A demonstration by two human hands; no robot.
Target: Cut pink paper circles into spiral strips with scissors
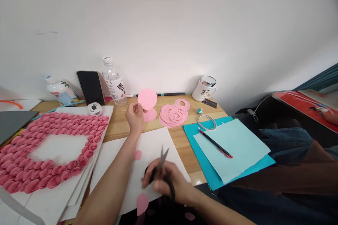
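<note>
My left hand (135, 115) pinches a round pink paper disc (147, 98) by its lower left edge, held up near the back of the table. Below that disc lies another pink disc (150, 115). In my right hand (173, 179) is a pair of black-handled scissors (163, 158), blades pointing up and slightly parted, a little blurred. A white sheet (155, 144) lies under both hands, with a small pink scrap (138, 155) on it. Nearer me, a pink paper piece (142, 202) shows at the sheet's front edge. Pink paper rings and spirals (174, 114) are piled right of my left hand.
Left is a board covered with pink paper roses (47, 174). A phone (91, 88), a water bottle (114, 82) and a mug (204, 88) stand along the wall. Right lie blue sheets (237, 147), a pen (216, 143) and a tape roll (206, 122). Another person's legs (287, 144) are beyond.
</note>
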